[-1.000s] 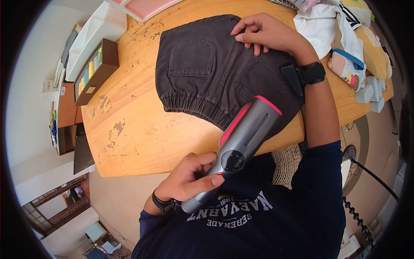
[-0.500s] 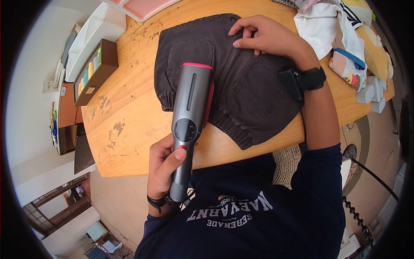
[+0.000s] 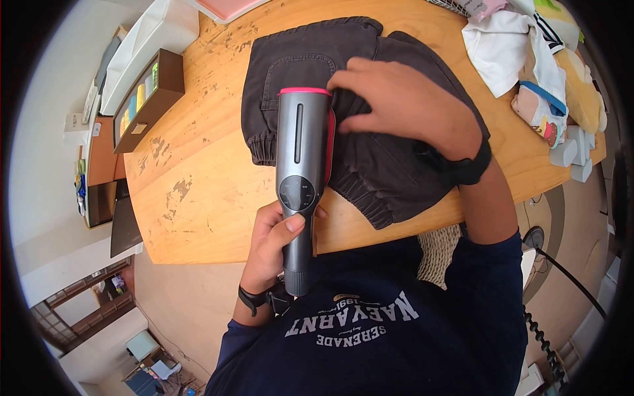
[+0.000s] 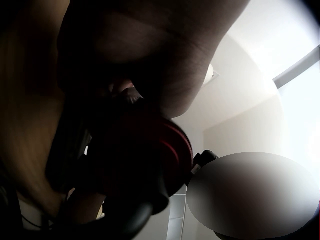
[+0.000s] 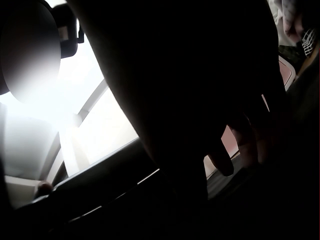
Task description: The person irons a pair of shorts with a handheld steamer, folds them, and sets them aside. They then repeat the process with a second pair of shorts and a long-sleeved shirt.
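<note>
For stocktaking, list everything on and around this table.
shorts: 1, dark brown, on table
table: 1, tan wood, centre
handheld appliance: 1, grey and pink, across shorts
tray: 1, pink, far side
bin: 1, white, far left
box: 1, brown, left
cloth items: several, mostly white, right
mesh basket: 1, colour unclear, far side
blocks: several, grey, right
woven item: 1, beige, near edge
coiled cable: 1, black, lower right
shirt: 1, navy, worn
wristbands: 2, black, wrists
left hand: 1, bare, gripping handheld appliance
right hand: 1, bare, over shorts
</note>
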`<act>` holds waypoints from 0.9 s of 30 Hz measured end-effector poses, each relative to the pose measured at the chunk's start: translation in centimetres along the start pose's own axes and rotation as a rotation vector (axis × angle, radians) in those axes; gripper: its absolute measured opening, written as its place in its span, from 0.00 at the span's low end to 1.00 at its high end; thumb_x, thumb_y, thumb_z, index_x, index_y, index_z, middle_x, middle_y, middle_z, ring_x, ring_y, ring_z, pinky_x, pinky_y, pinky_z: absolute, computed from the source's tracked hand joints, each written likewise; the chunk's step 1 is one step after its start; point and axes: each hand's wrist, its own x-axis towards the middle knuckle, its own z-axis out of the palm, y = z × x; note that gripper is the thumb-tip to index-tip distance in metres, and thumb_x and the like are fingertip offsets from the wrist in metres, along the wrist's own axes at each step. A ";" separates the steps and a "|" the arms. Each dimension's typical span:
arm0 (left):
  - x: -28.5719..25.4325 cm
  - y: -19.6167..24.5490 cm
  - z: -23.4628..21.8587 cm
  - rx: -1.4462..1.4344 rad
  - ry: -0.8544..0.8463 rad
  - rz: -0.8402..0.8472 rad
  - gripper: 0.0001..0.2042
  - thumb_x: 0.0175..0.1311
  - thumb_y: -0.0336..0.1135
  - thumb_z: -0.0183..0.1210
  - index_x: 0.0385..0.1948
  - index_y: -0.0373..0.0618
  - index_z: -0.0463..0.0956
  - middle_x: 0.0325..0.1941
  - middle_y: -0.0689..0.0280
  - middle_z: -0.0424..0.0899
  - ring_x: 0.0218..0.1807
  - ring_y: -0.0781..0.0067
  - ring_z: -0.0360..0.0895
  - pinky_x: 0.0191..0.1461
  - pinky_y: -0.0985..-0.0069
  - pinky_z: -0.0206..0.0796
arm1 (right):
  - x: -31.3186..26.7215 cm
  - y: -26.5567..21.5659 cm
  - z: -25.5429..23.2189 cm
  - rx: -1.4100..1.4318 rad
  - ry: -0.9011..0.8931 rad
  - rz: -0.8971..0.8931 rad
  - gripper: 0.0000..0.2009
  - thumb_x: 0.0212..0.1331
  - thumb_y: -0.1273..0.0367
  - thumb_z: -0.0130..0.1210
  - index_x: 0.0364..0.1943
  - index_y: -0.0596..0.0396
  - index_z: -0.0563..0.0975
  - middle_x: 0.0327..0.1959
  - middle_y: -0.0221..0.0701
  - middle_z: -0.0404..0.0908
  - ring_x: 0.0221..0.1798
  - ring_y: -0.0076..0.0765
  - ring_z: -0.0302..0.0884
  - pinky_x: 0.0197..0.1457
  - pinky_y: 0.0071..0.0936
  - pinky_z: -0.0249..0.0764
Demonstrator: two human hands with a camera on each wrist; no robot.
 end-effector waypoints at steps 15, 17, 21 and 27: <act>-2.7 0.7 -1.0 0.195 0.212 0.129 0.25 0.67 0.51 0.59 0.37 0.29 0.78 0.19 0.60 0.79 0.17 0.73 0.77 0.23 0.79 0.68 | 0.0 -0.1 0.2 0.107 -0.071 0.004 0.28 0.47 0.60 0.74 0.52 0.55 0.78 0.42 0.39 0.80 0.49 0.51 0.81 0.52 0.40 0.76; -2.4 1.0 -1.2 0.187 0.260 0.120 0.25 0.67 0.51 0.58 0.37 0.29 0.78 0.18 0.60 0.79 0.16 0.73 0.76 0.23 0.80 0.67 | -0.1 -0.2 0.4 0.091 -0.054 -0.001 0.26 0.47 0.60 0.74 0.50 0.55 0.78 0.42 0.40 0.81 0.49 0.50 0.82 0.53 0.40 0.76; -0.6 1.2 -1.2 0.188 0.359 0.156 0.26 0.69 0.54 0.54 0.37 0.30 0.77 0.15 0.61 0.77 0.14 0.76 0.74 0.21 0.82 0.63 | -0.1 -0.2 0.2 0.085 -0.058 0.002 0.27 0.46 0.60 0.74 0.50 0.55 0.78 0.42 0.40 0.81 0.50 0.51 0.81 0.53 0.41 0.76; 1.2 1.9 -0.7 0.161 0.360 0.204 0.27 0.70 0.55 0.52 0.36 0.31 0.77 0.13 0.61 0.76 0.14 0.76 0.72 0.21 0.82 0.61 | 0.0 0.1 0.3 0.106 -0.071 0.001 0.28 0.46 0.60 0.74 0.53 0.54 0.77 0.42 0.39 0.80 0.49 0.51 0.81 0.52 0.40 0.75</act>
